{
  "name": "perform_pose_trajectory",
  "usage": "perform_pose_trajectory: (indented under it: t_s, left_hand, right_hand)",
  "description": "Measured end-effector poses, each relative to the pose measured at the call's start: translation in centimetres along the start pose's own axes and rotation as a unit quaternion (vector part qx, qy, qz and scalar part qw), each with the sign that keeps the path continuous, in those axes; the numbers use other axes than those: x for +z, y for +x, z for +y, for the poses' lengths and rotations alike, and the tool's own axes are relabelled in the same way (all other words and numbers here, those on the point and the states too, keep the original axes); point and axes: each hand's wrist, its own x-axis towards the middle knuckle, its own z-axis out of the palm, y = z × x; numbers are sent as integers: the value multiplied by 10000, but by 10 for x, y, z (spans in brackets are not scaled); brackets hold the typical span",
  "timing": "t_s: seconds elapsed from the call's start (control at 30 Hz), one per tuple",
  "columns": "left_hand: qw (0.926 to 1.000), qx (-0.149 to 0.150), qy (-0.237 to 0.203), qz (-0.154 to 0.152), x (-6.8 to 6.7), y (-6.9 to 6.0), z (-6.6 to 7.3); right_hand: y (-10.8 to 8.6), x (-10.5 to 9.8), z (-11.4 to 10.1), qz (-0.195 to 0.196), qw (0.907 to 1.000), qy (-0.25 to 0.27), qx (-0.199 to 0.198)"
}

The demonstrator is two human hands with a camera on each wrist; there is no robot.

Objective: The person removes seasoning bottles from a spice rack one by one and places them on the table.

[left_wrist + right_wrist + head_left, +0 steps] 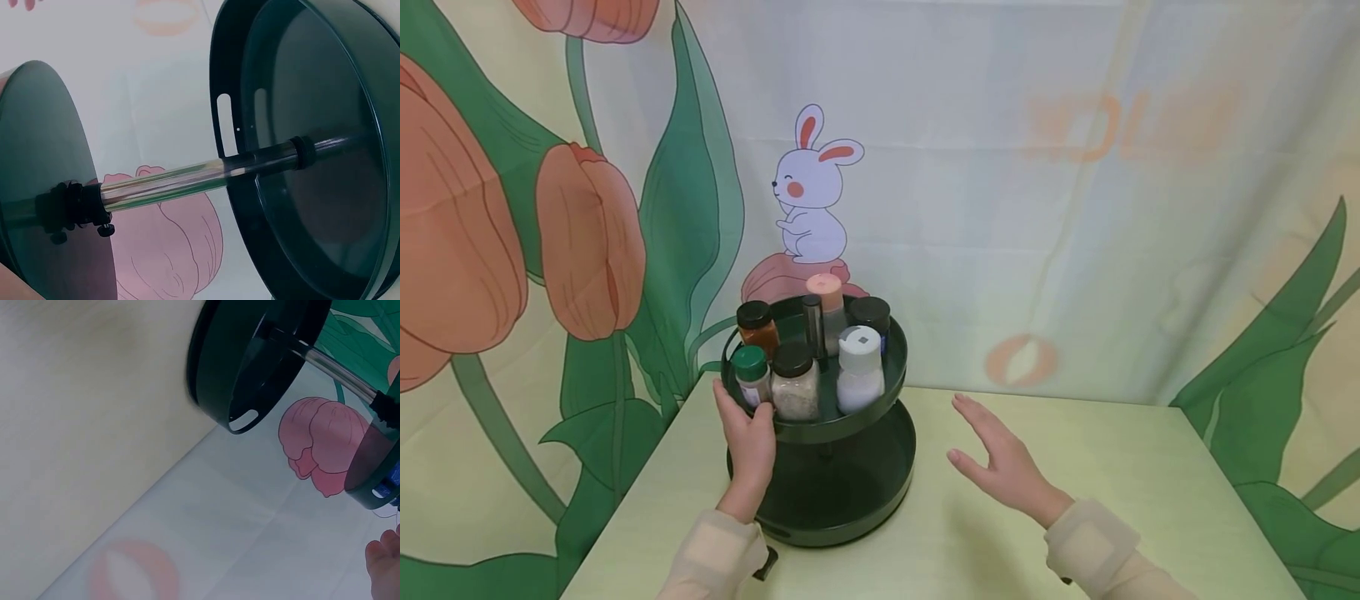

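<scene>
A dark green two-tier round rack (842, 531) stands on the table, its tiers joined by a shiny post (187, 181). My left hand (751, 450) rests on the left side of the upper tray (831, 431), fingers along the outside, thumb at the front rim. That tray carries a green-capped jar (751, 364), a black-capped jar of pale grains (795, 392), a white bottle (860, 379), an orange-brown jar (757, 329), a pink-capped bottle (826, 292), a slim black container (813, 325) and a dark-lidded jar (870, 312). My right hand (1003, 467) hovers right of the rack, fingers extended, touching nothing.
The pale yellow table (1150, 492) reaches back to a printed curtain (970, 208) with tulips and a rabbit. The rack stands on the left half, near the curtain. A handle slot (244, 419) shows in the lower tray's wall.
</scene>
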Motion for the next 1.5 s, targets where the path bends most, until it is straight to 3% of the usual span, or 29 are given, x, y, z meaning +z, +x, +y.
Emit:
perform_pose_trajectory:
  t_s: [0.13, 0.27, 0.4, 1.17, 1.5]
  left_hand:
    - [10000, 45, 59, 23, 0, 1, -1]
    - [10000, 61, 75, 0, 0, 1, -2]
    - [10000, 72, 57, -26, -1, 1, -2]
    - [9997, 114, 195, -45, -3, 1, -4]
    - [9997, 112, 233, -46, -3, 0, -3]
  right_hand:
    - [7, 0, -7, 291, 9995, 24, 92]
    - [15, 0, -14, 596, 9972, 44, 442]
    - [22, -2, -21, 688, 9955, 152, 635]
    - [57, -3, -41, 586, 9949, 299, 761]
    - [70, -2, -50, 312, 9950, 391, 860]
